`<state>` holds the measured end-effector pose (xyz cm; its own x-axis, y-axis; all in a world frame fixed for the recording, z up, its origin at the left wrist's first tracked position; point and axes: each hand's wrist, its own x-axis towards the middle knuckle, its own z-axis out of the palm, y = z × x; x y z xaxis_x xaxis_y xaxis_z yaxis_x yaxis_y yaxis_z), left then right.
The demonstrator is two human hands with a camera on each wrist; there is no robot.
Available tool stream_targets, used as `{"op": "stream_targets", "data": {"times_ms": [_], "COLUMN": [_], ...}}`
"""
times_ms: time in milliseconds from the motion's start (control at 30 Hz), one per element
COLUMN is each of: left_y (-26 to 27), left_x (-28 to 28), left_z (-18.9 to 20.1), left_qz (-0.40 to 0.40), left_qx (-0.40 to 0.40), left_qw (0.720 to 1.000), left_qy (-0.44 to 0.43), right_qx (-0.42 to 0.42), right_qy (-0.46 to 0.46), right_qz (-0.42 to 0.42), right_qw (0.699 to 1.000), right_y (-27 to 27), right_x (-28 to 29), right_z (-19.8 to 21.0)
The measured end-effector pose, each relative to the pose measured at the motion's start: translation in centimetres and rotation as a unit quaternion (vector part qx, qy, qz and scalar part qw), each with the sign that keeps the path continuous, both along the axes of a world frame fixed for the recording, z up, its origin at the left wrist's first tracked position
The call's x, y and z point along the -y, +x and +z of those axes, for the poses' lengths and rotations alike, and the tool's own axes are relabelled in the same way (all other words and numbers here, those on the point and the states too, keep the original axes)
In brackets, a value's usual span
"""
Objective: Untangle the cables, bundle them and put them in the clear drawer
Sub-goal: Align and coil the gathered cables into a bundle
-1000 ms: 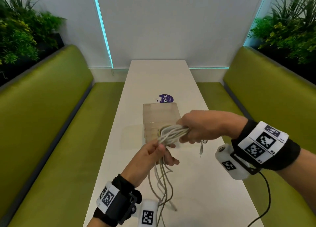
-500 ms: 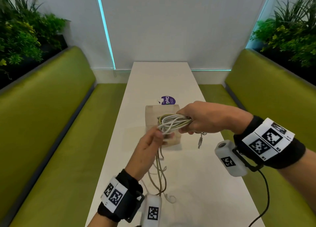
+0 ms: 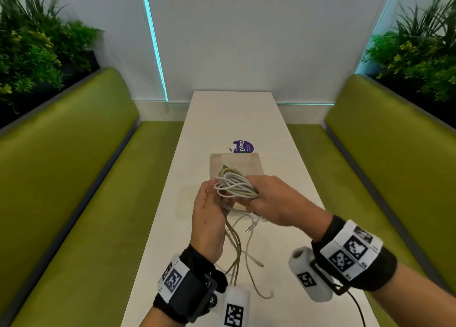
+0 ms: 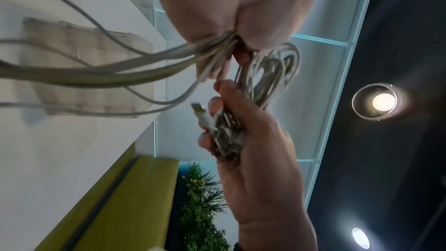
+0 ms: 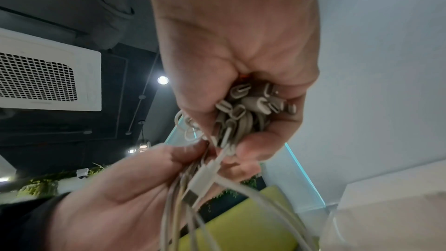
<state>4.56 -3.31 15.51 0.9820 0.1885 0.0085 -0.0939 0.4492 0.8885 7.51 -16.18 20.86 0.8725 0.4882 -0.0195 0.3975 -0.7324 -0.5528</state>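
You are seated in a booth of an office lounge or café-style meeting nook. A long narrow white table [image 3: 229,119] runs between two padded olive-green benches [image 3: 74,169], green planters [image 3: 29,48] sit behind the backrests, and teal light strips [image 3: 154,43] edge the pale wall panels. Above you, a dark ceiling carries round recessed lights [image 4: 383,101] and a white air-conditioning grille [image 5: 46,75].

Our head view looks down along the white table [image 3: 283,240]. Our wrist views face upward, close to both hands, sharing the cables [image 4: 265,75] at frame centre.
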Motion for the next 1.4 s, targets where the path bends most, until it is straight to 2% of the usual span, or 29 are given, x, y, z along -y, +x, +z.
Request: {"op": "stream_targets", "data": {"times_ms": [100, 200, 333, 467, 533, 600, 700, 800, 967, 1033, 1200, 1400], "left_y": [-0.4, -0.2, 0.1, -0.2, -0.4, -0.6, -0.6, -0.5, 0.0, 0.1, -0.3, -0.5], "left_x": [0.2, -0.5, -0.9, -1.0, -1.1, -1.1, -0.6, -0.1, -0.6, -0.8, -1.0, -0.9], "left_z": [0.0, -0.3, 0.4, 0.7, 0.7, 0.7, 0.4, 0.6, 0.8, 1.0, 0.8, 1.2], "left_qz": [0.022, 0.032, -0.016, -0.054, -0.081, -0.096, -0.062, -0.018, -0.018, -0.025, -0.049, -0.08], "left_qx": [-0.025, -0.051, -0.05, -0.055, -0.031, -0.009, -0.018, -0.034, -0.009, 0.0, 0.003, 0.011], "left_qw": [0.999, 0.998, 0.995, 0.989, 0.99, 0.993, 0.998, 0.998, 0.997, 0.998, 0.999, 0.996], "left_qy": [0.013, -0.012, -0.083, -0.127, -0.114, -0.065, -0.017, -0.042, -0.073, -0.058, -0.004, 0.042], "right_qx": [-0.006, -0.009, -0.09, -0.063, -0.07, -0.076, -0.078, -0.055, -0.135, -0.167, -0.256, -0.272], "right_qy": [0.04, 0.046, 0.096, 0.082, 0.094, 0.093, 0.079, 0.036, 0.183, 0.225, 0.246, 0.275], "right_qz": [-0.003, 0.005, 0.026, 0.029, 0.027, 0.023, 0.026, 0.035, 0.018, 0.035, 0.099, 0.089], "right_qw": [0.999, 0.999, 0.991, 0.994, 0.993, 0.993, 0.993, 0.997, 0.974, 0.959, 0.93, 0.918], "right_y": [-0.4, -0.8, -1.0, -0.8, -0.6, -0.3, -0.3, -0.4, -1.2, -1.3, -1.2, -2.0], "right_x": [-0.5, -0.7, -0.9, -1.0, -1.1, -1.0, -1.0, -1.5, -1.9, -2.0, -1.3, -0.6], "right_z": [-1.2, -1.7, -1.9, -2.2, -2.3, -2.6, -3.2, -3.8, -4.0, -4.0, -3.8, -4.2]}}
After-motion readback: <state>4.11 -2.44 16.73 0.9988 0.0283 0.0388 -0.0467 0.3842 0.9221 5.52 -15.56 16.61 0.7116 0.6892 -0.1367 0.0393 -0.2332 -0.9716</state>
